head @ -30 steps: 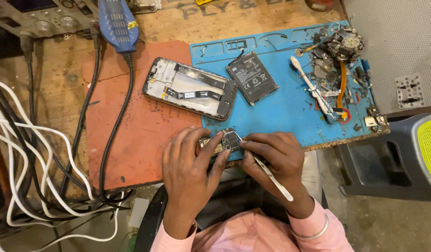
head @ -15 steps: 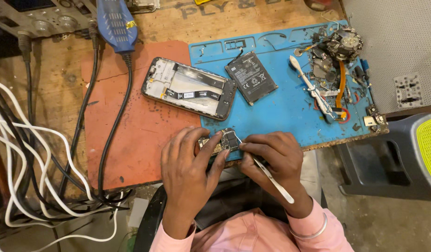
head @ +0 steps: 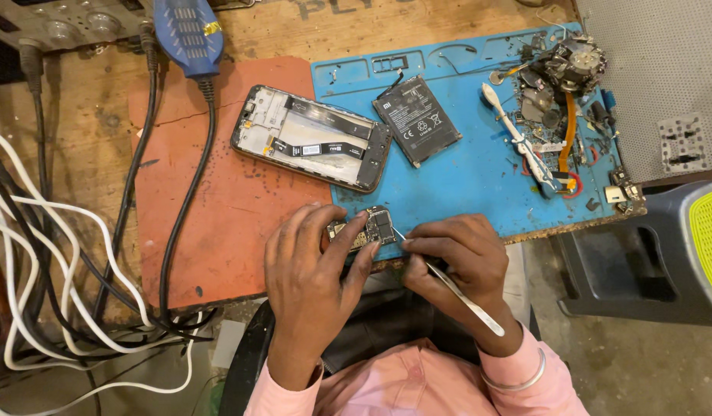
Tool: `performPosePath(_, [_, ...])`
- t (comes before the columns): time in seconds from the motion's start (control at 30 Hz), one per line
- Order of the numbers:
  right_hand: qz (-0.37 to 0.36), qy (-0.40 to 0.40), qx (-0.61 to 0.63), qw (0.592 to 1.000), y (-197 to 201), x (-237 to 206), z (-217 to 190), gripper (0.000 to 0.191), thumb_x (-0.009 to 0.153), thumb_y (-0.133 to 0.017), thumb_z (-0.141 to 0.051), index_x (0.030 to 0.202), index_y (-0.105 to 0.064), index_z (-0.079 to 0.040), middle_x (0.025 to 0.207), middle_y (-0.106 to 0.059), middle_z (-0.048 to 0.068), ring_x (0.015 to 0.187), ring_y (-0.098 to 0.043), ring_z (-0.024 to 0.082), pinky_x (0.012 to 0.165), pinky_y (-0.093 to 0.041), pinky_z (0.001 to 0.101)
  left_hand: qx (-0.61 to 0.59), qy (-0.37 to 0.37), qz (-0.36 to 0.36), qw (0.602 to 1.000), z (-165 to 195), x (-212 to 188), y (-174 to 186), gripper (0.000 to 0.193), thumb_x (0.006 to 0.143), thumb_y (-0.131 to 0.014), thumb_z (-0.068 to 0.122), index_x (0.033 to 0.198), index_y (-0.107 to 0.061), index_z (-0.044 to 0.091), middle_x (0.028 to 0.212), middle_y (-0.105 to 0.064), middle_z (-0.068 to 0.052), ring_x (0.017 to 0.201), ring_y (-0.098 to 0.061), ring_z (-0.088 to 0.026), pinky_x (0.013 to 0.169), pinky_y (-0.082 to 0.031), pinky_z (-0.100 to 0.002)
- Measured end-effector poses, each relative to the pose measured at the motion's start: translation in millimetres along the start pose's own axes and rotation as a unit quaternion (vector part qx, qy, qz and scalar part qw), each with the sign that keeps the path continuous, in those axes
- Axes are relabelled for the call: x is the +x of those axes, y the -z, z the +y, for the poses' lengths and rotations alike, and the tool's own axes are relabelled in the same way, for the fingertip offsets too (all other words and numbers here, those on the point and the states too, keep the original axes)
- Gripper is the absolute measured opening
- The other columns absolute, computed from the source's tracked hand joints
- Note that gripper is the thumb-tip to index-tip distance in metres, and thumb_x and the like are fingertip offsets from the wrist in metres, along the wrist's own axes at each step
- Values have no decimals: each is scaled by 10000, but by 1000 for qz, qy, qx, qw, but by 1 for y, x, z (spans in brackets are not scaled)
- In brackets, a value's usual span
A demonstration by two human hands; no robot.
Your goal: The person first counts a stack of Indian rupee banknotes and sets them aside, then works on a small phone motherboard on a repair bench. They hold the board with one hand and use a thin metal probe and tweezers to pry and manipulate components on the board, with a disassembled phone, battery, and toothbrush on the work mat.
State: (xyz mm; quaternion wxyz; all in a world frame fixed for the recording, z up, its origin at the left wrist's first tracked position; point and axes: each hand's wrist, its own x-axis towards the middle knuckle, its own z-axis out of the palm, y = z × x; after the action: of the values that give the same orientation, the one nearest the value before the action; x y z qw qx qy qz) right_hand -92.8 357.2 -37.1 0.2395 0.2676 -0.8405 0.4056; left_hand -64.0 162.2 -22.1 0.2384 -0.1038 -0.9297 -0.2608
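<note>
Almost nothing has shifted over the last second: both hands sit in the same place at the near edge of the table (head: 86, 139), and the work looks like a slow, steady probing rather than a change of step. The left hand (head: 313, 266) keeps its fingers curled and pinched around the small dark circuit board with metal shields (head: 369, 228), holding it just above the near edge of the blue silicone work mat (head: 464, 177), where that mat meets the orange-red rubber mat (head: 217, 208). The right hand (head: 456, 258) has its fingers pressed together on a pair of slim silver metal tweezers (head: 460, 293), whose tip stays against the right edge of the board; whether the tip grips anything is too small to tell. Farther off, unmoved, lie the opened black phone frame with its flex cable showing (head: 313, 139) across the seam of the two mats, the flat black rectangular battery (head: 416, 119) just to its right, and a heap of loose small parts with a white plastic pry tool (head: 517, 139) at the far right of the blue mat. A blue-handled tool on a black cord (head: 188, 35) rests at the far left.
</note>
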Motion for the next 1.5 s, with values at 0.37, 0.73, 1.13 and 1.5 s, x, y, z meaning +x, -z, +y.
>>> performPosePath(0.37, [-16,-10,8,1000,4,-3,2,205,743,-786,-32,931,-729,-92,962,-741,26,821,-670,201,786,-479,354,-11,-3,-6,1000,1,0,-2,326,917,-765,287,1205,-723,139,1196,-636,-64,1202,-586,-314,980,-435,-481])
performPosePath(0.73, [161,-284,268,906,14,-24,3,247,1059,-540,-137,1155,-703,22,795,-731,47,688,-696,108,670,-552,242,-10,-6,3,1000,-2,0,-2,323,916,-768,291,1198,-722,141,1191,-635,-63,1202,-593,-315,989,-445,-491])
performPosePath(1.13, [9,-189,329,925,46,-10,-1,401,1081,-430,-101,1401,-522,122,1318,-627,317,1176,-697,371,1078,-552,472,-6,2,-2,1000,-6,0,-3,322,915,-761,294,1197,-724,142,1190,-638,-59,1208,-593,-315,1006,-442,-495])
performPosePath(1.5, [-2,-230,248,941,38,-9,-13,328,1020,-565,57,1335,-551,-31,1217,-741,183,988,-706,189,824,-572,313,-15,0,-2,1000,-3,-2,2,326,922,-758,290,1204,-716,132,1193,-634,-62,1204,-591,-318,1001,-441,-496])
